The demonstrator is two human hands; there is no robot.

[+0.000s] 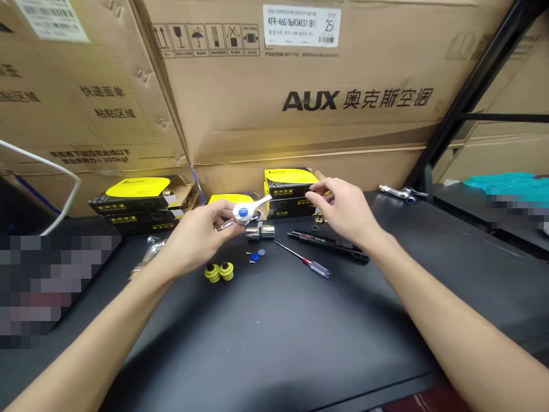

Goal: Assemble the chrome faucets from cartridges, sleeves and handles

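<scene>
My left hand is closed around a chrome tap whose lever handle has a blue round cap; the hand hides most of the body. My right hand hovers in front of the stacked black-and-yellow boxes, fingers curved and slightly apart, with nothing visible between them. Beneath it are a small brass fitting and a dark ring. Two chrome sleeves lie just beyond the left hand. Closer in are two yellow valve cartridges, a blue disc, a greyish disc and small screws.
A screwdriver and a black utility knife lie on the dark table. More boxes stand at the back left. Chrome taps rest at left and far right. Large cartons wall off the back.
</scene>
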